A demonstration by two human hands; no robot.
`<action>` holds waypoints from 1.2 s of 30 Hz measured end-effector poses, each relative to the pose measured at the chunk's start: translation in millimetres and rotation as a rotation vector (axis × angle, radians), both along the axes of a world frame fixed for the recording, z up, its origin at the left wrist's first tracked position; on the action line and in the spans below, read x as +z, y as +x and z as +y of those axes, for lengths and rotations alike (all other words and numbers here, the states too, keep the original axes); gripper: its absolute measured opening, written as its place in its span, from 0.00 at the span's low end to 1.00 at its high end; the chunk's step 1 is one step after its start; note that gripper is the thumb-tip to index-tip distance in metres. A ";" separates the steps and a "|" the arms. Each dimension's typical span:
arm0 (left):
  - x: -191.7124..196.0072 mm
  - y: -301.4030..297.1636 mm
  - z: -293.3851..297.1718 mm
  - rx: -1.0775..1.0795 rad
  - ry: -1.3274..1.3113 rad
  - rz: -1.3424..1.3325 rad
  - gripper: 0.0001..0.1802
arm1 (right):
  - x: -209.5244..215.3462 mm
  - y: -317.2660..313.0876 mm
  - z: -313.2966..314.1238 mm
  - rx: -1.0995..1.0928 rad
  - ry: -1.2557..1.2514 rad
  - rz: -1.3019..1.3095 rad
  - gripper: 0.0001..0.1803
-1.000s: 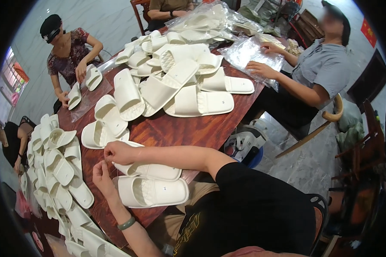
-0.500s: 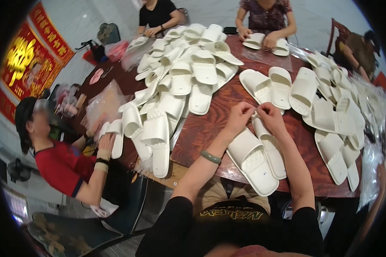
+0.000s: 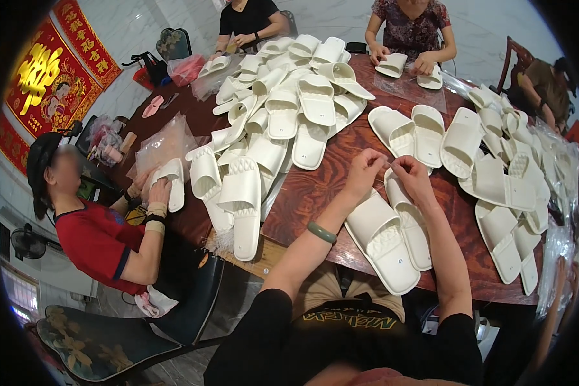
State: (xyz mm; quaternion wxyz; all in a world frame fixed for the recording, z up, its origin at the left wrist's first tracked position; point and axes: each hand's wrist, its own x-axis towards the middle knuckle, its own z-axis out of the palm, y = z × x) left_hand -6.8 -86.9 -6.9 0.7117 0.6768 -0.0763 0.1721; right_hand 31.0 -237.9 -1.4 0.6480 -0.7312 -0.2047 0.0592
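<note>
Over table [image 3: 315, 193], hands perhaps pinched together.

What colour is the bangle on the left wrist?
Green, a pale jade shade, on the bangle; the head view shows it clearly.

The person wears a black short-sleeved top, the sleeves ending above the elbows, with a yellowish printed design across the chest. A pale green bangle [image 3: 321, 232] circles the wrist just below the left hand [image 3: 363, 170]. The right hand [image 3: 410, 175] and its wrist carry nothing. Tan trousers show beneath the forearms.
</note>
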 end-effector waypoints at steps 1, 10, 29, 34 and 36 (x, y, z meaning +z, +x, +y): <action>4.7 -2.6 1.0 -0.005 -0.090 0.030 0.05 | -0.3 -0.5 -0.8 0.005 -0.004 -0.009 0.08; 88.0 -82.0 62.4 -0.016 -0.460 0.074 0.07 | 1.1 3.7 -4.0 -0.098 -0.025 -0.060 0.15; 43.4 -138.4 -65.8 0.083 1.209 0.270 0.34 | -3.0 35.1 -46.7 0.143 -0.296 -0.159 0.15; 47.9 -120.2 -57.8 0.195 1.172 0.317 0.30 | 6.0 22.0 -27.9 0.221 -0.383 -0.144 0.15; 34.8 -117.0 -45.5 0.292 1.141 0.262 0.27 | 6.2 12.4 -17.9 0.180 -0.342 -0.099 0.15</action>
